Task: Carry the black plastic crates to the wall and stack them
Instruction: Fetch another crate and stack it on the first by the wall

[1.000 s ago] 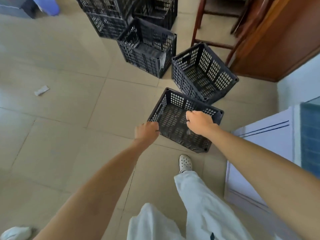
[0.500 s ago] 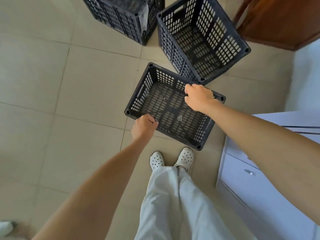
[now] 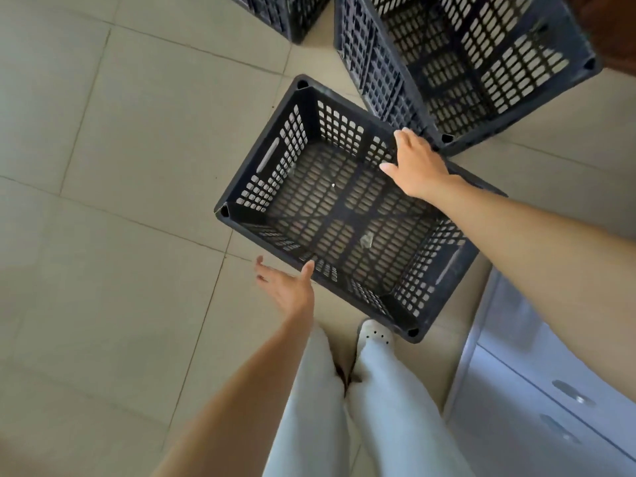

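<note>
Presently the nearest crate [image 3: 344, 208] is empty apart from a small scrap on its base, and sits over the floor [image 3: 103, 201] just ahead of the person's shoes; whether it rests on the tiles or is slightly raised cannot be told. The right hand [image 3: 418, 165] is curled over the far long rim, fingers hooked over the outside, thumb on the inner side: a one-sided hold. The left hand [image 3: 287, 287] is spread open, palm up, holding nothing; its thumb tip meets the near rim and the fingers point under the near wall.

A second crate [image 3: 481, 63] stands just beyond, its near corner close beside the right hand. A third crate [image 3: 289, 15] is cut off by the top edge. A pale cabinet [image 3: 537, 390] stands at the right.

Judgement: the step is taking a two-handed grip before the carry. To do it well, the left hand should close fully on the near rim, or under it, opposite the right hand, so the load balances. The lift should be level and clear of the second crate's corner. The slotted handles in the short walls offer a firmer alternative hold.
</note>
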`<state>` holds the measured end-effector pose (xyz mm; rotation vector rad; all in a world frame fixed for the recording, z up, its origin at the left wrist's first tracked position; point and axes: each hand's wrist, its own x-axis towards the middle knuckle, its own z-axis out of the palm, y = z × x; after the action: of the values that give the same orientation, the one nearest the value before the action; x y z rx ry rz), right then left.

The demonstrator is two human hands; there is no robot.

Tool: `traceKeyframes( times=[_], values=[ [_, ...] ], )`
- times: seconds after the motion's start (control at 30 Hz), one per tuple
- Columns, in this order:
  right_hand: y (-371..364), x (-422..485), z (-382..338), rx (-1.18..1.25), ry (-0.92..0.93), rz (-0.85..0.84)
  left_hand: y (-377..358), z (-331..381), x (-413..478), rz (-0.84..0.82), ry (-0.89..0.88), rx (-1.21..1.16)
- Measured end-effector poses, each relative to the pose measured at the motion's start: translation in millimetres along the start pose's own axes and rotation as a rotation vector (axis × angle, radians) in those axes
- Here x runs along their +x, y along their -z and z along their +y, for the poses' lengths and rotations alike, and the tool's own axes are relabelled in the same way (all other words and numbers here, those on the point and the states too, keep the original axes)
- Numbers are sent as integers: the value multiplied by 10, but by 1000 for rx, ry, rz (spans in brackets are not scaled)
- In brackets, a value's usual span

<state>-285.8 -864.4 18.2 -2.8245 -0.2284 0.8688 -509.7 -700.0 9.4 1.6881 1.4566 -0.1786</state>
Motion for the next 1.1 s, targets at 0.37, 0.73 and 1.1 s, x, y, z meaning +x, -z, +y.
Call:
traceKeyframes(
  times=[0.37, 0.73, 1.1],
  values=[
    [-217, 436, 30, 46, -82, 50, -583, -105, 113, -95, 312, -351],
    [463, -33, -431, 75, -162, 48, 169, 287, -21, -79, 374, -312],
    [1566, -1201, -1883, 54, -19, 51, 2166, 686, -231, 0, 271, -323]
  ],
)
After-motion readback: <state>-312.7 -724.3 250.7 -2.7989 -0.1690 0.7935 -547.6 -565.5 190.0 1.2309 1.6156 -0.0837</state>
